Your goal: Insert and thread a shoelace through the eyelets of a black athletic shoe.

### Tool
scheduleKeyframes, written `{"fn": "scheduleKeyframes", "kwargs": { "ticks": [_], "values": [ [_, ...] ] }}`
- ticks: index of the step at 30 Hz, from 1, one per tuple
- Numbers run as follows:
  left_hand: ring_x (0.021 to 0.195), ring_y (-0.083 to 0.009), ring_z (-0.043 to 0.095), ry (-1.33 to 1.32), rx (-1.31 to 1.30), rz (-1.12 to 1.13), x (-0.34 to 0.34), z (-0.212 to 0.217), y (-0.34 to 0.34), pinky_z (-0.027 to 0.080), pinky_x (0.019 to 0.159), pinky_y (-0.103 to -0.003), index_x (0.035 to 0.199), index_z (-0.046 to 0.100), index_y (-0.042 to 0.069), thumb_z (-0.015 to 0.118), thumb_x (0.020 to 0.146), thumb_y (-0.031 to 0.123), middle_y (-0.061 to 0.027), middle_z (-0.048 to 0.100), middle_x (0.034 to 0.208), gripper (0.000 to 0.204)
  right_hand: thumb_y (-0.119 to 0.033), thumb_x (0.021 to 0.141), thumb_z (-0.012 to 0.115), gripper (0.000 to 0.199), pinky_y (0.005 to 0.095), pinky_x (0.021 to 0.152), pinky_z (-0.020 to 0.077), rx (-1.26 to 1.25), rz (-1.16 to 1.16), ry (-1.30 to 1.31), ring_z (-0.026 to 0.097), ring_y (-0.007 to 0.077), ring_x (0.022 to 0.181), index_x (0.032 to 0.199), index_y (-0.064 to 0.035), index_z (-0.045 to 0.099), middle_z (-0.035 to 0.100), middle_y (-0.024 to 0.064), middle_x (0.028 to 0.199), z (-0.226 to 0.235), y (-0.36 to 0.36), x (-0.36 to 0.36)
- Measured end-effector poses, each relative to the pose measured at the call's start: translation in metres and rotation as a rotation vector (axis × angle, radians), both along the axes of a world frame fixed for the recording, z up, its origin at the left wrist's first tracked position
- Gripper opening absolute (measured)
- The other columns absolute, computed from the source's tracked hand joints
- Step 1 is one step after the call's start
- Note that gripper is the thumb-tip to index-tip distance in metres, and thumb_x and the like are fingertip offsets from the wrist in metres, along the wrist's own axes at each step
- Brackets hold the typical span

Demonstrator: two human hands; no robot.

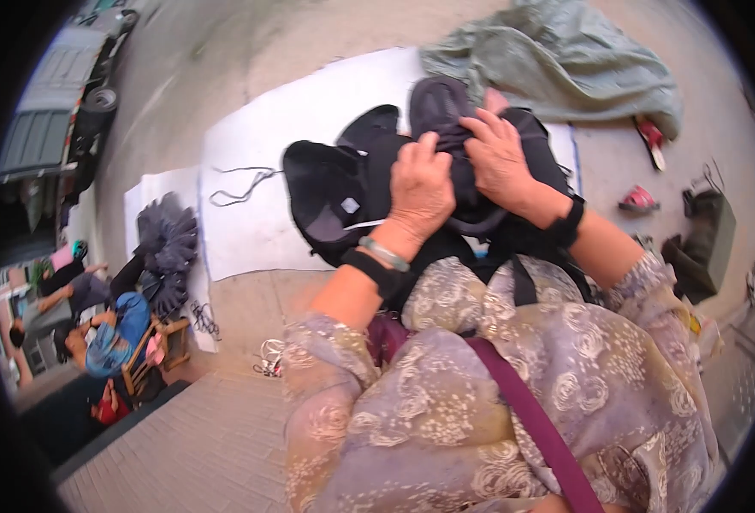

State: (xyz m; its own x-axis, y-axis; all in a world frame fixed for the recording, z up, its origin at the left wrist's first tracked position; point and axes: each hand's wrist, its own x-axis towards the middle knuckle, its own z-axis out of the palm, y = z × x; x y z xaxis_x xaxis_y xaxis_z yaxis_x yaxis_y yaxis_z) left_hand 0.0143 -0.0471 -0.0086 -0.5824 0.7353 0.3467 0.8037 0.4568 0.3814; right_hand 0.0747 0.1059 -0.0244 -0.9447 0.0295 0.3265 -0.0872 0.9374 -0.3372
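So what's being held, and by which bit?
The left hand and right hand seem to pinch a dark cap-like thing by the cloth beside its rounded far end; the exact fingertip hold can't be told.

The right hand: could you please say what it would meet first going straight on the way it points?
The right hand would likely meet the dark rounded fabric piece first; its fingers seem against it, though depth is unclear.

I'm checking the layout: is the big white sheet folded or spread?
Spread: the big white sheet lies flat beneath black items, reaching past their left side.
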Motion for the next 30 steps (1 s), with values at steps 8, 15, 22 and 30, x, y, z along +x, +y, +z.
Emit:
{"fn": "scheduleKeyframes", "kwargs": {
  "ticks": [8,15,22,30],
  "values": [
    [0.087,-0.0327,0.048,-0.073,0.160,0.019,0.011,-0.007,0.002,0.044,0.075,-0.040,0.077,0.056,-0.001,0.053,0.066,0.007,-0.0195,0.047,0.112,0.014,-0.001,0.065,0.063,0.015,0.0485,0.102,0.0214,-0.262,0.151,-0.129,0.031,0.0344,0.127,0.075,-0.0072,0.053,0.044,0.0106,0.128,0.003,0.020,-0.005],
    [0.086,-0.0313,0.048,-0.155,0.050,0.076,0.006,-0.005,0.008,0.043,0.071,-0.041,0.079,0.060,0.001,0.055,0.067,0.007,-0.0154,0.047,0.108,0.015,-0.006,0.065,0.065,0.016,0.0539,0.106,0.0130,0.065,0.123,-0.160,0.025,0.0346,0.131,0.075,-0.0035,0.052,0.041,0.0128,0.130,0.019,0.009,-0.004],
    [0.087,-0.0314,0.048,-0.204,0.072,0.117,0.006,-0.007,0.010,0.043,0.070,-0.041,0.077,0.059,0.001,0.057,0.065,0.004,-0.0148,0.046,0.108,0.013,-0.002,0.062,0.061,0.017,0.0558,0.107,0.0091,0.299,0.182,-0.160,0.023,0.0344,0.132,0.077,-0.0004,0.052,0.040,0.0181,0.130,0.045,0.008,0.002],
    [0.088,-0.0345,0.048,-0.176,0.183,0.051,0.006,-0.015,0.026,0.043,0.077,-0.040,0.079,0.055,0.001,0.057,0.066,0.004,-0.0159,0.048,0.103,0.013,-0.004,0.068,0.057,0.010,0.0562,0.099,0.0218,0.111,0.022,-0.112,0.032,0.0340,0.126,0.077,-0.0025,0.056,0.045,0.0142,0.126,0.012,0.018,0.012]
  ]
}}
